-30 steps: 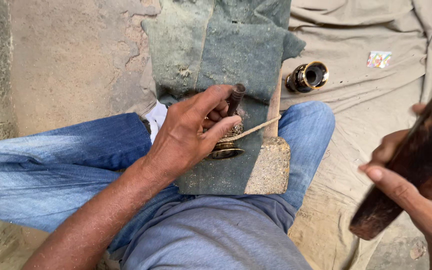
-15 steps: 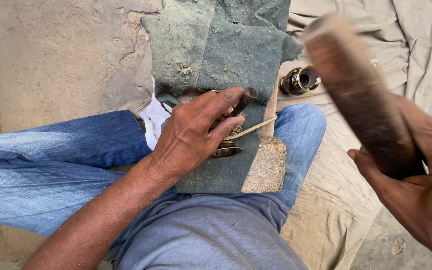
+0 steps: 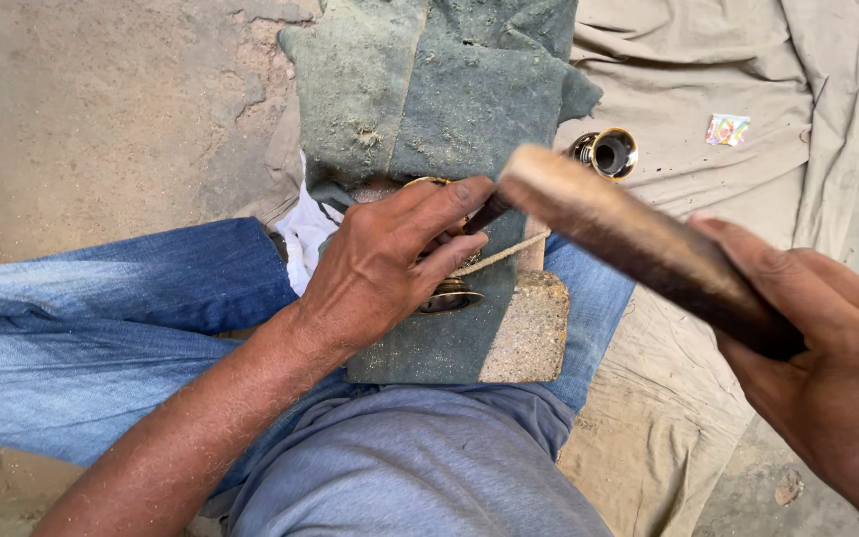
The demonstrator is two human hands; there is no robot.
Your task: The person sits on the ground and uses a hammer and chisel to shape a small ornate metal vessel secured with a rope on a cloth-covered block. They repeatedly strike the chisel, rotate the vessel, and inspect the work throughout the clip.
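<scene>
My left hand [image 3: 390,259] grips a thin dark metal punch [image 3: 487,211] held against a small brass piece [image 3: 449,295] that rests on a block [image 3: 529,338] on my lap, over a dusty grey-green cloth [image 3: 429,89]. A cord [image 3: 499,256] runs across the piece under my fingers. My right hand [image 3: 827,368] holds a dark wooden mallet [image 3: 638,244] by its lower end. Its pale worn head [image 3: 534,169] is down at the top of the punch, beside my left fingertips.
A shiny brass tube-shaped part [image 3: 608,152] lies on a beige cloth [image 3: 748,80] to the right, near a small colourful wrapper [image 3: 728,129]. My legs in blue jeans [image 3: 101,318] are crossed on a rough concrete floor [image 3: 101,119].
The mallet swung from low at the right, up, and then down onto the top of the punch. My left hand stayed in place on the punch and brass piece.
</scene>
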